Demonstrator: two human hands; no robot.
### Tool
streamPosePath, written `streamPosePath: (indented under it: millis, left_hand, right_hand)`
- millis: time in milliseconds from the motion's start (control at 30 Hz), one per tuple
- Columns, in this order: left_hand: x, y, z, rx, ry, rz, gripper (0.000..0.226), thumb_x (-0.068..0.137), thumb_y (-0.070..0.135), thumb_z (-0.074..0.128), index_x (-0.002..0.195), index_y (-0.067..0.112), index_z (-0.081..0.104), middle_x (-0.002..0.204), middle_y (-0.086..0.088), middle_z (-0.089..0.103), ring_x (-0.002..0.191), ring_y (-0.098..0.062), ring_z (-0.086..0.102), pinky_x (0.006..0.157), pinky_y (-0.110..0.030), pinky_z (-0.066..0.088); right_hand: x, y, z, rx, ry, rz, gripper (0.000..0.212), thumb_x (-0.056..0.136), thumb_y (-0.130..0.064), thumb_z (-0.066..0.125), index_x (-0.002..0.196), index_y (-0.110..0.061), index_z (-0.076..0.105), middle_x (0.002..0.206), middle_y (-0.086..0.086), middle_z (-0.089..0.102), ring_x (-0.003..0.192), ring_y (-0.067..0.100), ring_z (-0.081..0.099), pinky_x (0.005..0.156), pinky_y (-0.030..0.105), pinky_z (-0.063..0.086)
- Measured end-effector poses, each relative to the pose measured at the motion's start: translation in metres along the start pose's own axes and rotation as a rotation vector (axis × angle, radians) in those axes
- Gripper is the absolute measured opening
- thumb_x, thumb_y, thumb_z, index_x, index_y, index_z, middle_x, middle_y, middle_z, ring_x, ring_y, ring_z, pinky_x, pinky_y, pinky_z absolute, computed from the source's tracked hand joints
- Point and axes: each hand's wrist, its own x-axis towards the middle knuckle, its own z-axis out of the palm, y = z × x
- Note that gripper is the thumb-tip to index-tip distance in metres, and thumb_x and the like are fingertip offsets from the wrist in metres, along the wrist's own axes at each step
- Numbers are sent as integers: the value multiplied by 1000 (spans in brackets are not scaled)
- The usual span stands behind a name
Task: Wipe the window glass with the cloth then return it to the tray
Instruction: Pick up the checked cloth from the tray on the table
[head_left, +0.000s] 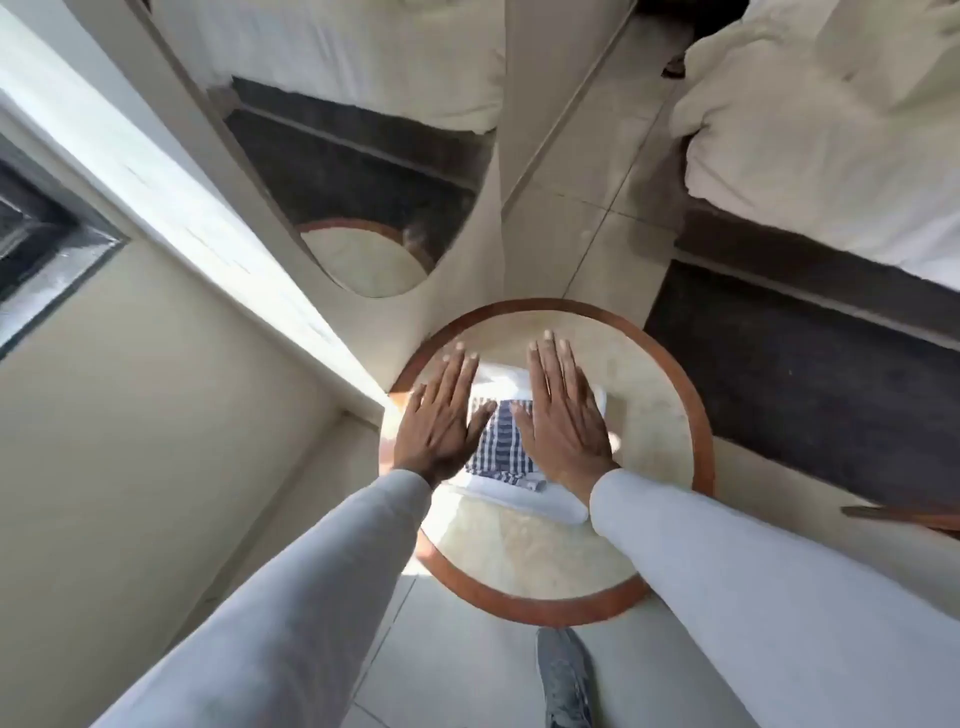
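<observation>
A blue-and-white checked cloth (501, 441) lies folded in a white tray (524, 506) on a round table. My left hand (441, 415) hovers flat over the tray's left side, fingers spread and holding nothing. My right hand (563, 415) is stretched flat over the tray's right side, also with nothing in it. Both palms face down, with the cloth showing in the gap between them. The window (36, 234) is at the far left, its dark frame and part of the glass in view.
The round table (665, 415) has a pale marble top and a brown wooden rim. A wall mirror (353, 171) hangs behind it. A bed with white bedding (831, 119) stands at the right. My shoe (566, 680) is on the tiled floor below.
</observation>
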Motion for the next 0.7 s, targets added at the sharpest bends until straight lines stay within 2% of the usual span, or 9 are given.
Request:
streamPosePath:
  millis: [67,100,167,200,233,300,467,567,700]
  left_hand:
    - [8,-2,30,-51,-85,-64,75,117,60,30,179,22,12,188,-4,12,171,-28,23,132,-50,33]
    - [12,-5,45,-48,-110,-108,70,117,57,33,175,19,24,183,-10,27,163,-34,37,124,-51,41]
    - [20,-8,70,-42,-128,-223,49,116,46,41,151,14,55,152,-16,61,130,-40,65,98,-47,55]
    - [24,-8,78,-69,-106,-281,39,116,40,45,137,12,63,136,-16,68,115,-39,71,88,-45,56]
    - [28,-8,86,-94,-88,-324,34,115,35,47,129,10,66,127,-16,70,108,-38,73,85,-45,58]
    - [34,-9,98,-151,-108,-408,31,113,30,52,124,6,68,123,-18,71,106,-40,75,87,-48,61]
    - [44,-9,124,-216,-130,-522,31,108,21,65,129,-1,68,121,-22,75,108,-42,75,92,-47,63]
    - [48,-11,130,-275,-113,-552,27,106,16,67,126,-2,71,116,-22,79,104,-40,76,90,-45,65]
    - [52,-16,122,-362,-125,-607,22,104,12,64,119,1,76,115,-21,80,95,-34,74,87,-42,65]
  right_hand:
    - [1,5,35,32,-135,77,81,112,-33,40,174,-4,-4,184,19,-5,172,35,2,139,41,15]
    - [2,7,53,64,-188,136,82,111,-28,44,173,-2,-3,184,19,1,170,36,11,136,39,21]
    - [5,8,81,149,-238,288,76,108,-23,54,170,0,15,173,20,27,156,36,36,126,38,35]
    - [7,8,91,184,-247,360,68,108,-25,57,164,0,26,163,20,39,147,35,44,122,38,39]
    - [10,8,102,205,-268,423,62,108,-27,58,158,0,32,156,20,46,141,35,48,119,40,41]
    - [15,7,116,293,-327,569,60,109,-26,60,156,0,35,153,22,48,141,39,50,116,45,46]
    - [27,7,145,428,-299,859,59,100,-9,71,151,3,43,148,26,55,135,47,57,108,52,55]
    - [34,7,153,541,-262,906,36,103,-12,64,138,-4,59,131,22,72,120,45,70,103,52,61]
    - [39,6,143,687,-219,863,39,95,-21,70,131,-8,69,128,20,73,120,43,70,104,49,60]
